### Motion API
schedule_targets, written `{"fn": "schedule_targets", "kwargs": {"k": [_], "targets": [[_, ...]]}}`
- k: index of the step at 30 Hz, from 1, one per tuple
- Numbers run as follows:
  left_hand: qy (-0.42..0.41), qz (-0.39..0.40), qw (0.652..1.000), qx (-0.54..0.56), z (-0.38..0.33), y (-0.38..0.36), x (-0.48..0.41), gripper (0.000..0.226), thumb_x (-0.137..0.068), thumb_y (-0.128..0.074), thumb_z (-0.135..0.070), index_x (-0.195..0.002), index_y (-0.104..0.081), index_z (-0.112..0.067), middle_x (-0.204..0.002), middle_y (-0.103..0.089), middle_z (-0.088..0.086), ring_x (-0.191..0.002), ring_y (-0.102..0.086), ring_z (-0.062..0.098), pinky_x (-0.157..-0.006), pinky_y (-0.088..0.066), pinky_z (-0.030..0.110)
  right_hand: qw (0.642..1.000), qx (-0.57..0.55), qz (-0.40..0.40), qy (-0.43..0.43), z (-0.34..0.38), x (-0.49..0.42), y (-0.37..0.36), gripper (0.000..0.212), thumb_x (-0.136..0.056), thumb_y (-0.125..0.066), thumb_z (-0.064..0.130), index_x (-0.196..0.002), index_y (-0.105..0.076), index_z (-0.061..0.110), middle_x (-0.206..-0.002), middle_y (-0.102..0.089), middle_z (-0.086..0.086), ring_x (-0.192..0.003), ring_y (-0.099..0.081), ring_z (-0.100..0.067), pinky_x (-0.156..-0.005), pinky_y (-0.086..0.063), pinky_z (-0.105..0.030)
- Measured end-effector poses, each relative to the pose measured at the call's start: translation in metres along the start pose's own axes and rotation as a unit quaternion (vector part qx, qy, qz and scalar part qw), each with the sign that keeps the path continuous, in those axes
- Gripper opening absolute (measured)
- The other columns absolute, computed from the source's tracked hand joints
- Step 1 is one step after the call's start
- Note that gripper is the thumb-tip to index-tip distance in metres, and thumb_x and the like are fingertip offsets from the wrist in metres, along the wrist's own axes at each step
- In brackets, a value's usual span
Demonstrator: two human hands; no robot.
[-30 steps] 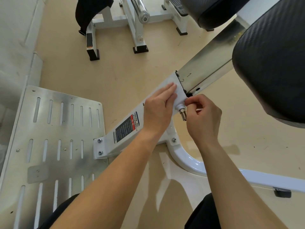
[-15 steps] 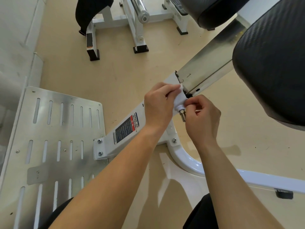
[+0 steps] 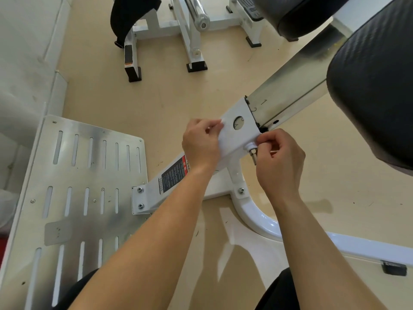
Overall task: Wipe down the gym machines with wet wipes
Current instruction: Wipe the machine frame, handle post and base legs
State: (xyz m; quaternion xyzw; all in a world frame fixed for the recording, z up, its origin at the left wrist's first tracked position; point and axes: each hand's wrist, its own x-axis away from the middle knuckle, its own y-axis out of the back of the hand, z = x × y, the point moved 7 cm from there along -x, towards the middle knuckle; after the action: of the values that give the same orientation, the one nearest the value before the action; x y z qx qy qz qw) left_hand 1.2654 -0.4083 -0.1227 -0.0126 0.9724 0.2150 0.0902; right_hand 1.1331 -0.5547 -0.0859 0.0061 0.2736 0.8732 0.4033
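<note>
place: gym | cues: white machine frame [image 3: 257,215], black padded seat [image 3: 375,90], slotted metal footplate [image 3: 73,175]

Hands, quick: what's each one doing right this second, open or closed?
Left hand: closed, pinching the white wipe on the frame.
Right hand: closed, seemingly pinching the wipe's other end beside the metal pin.

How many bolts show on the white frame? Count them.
3. Upper bolt and lower bolt on the frame end beside the footplate; third bolt below the right hand. Others may be hidden.
</note>
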Motion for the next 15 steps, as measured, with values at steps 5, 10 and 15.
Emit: {"fn": "schedule_targets", "kwargs": {"k": [5,10,15], "targets": [[0.023,0.001,1.0,-0.002,-0.015,-0.015,-0.029,0.008,-0.088,-0.073,-0.032,-0.092,-0.079,-0.028,-0.089,-0.07,-0.009,-0.081,-0.062,0.009,-0.079,-0.048,0.028,1.0,0.007,-0.004,0.004,0.0,0.003,-0.001,0.024,-0.086,-0.05,0.006,-0.081,-0.064,0.026,-0.083,-0.064,0.012,-0.077,-0.059,-0.01,-0.069,-0.045,-0.028],[-0.028,0.012,0.999,0.026,-0.011,0.002,0.033,0.011,-0.088,-0.073,-0.022,-0.097,-0.079,-0.023,-0.085,-0.065,-0.005,-0.077,-0.063,0.012,-0.076,-0.051,0.029,1.0,0.022,-0.004,0.019,0.001,0.003,-0.004,0.024,-0.086,-0.049,0.005,-0.081,-0.064,0.024,-0.087,-0.061,0.012,-0.08,-0.057,-0.007,-0.073,-0.047,-0.029],[-0.079,0.02,0.995,0.055,-0.044,-0.011,0.022,0.01,-0.087,-0.074,-0.018,-0.095,-0.08,-0.019,-0.084,-0.066,-0.004,-0.074,-0.063,0.011,-0.073,-0.052,0.03,0.999,0.028,-0.009,0.021,-0.001,0.001,-0.007,0.023,-0.086,-0.049,0.004,-0.08,-0.061,0.024,-0.086,-0.059,0.011,-0.078,-0.056,-0.008,-0.069,-0.043,-0.025]]}}
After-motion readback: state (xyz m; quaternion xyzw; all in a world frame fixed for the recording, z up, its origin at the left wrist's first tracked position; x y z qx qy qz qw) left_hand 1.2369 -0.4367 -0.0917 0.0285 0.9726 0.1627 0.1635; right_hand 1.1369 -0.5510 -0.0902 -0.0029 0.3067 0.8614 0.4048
